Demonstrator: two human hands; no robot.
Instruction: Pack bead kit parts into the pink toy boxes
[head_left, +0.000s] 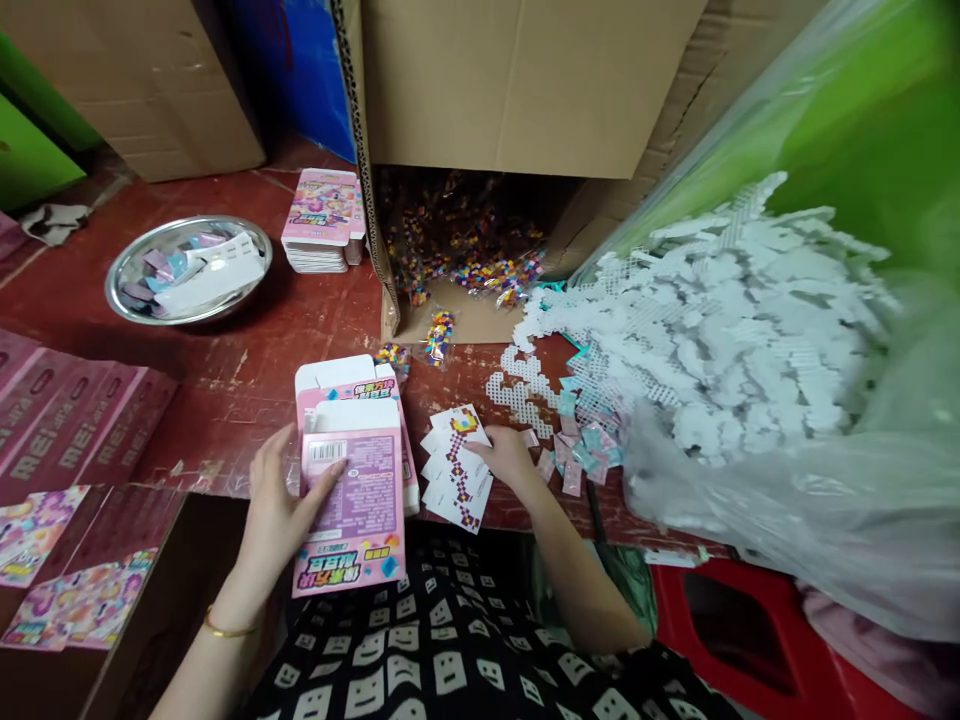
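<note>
My left hand (283,500) grips a pink flat carton (360,490) by its left edge, thumb across the printed face. The carton's white top end stands toward the table, and another pink carton (409,470) lies beneath it. To the right, the fingers of my right hand (507,455) are closed on the upper edge of a white pattern card (463,480) with a purple and yellow sword-like pixel print. More white cards (435,445) fan out under its left side. Small pink and blue packets (581,455) lie just right of that hand.
A big cardboard box (510,90) holds many bags of coloured beads (491,275). White perforated boards (750,330) are heaped in a plastic bag at right. A metal bowl (247,305), stacked pink boxes (322,215) and rows of pink boxes (75,420) stand at left.
</note>
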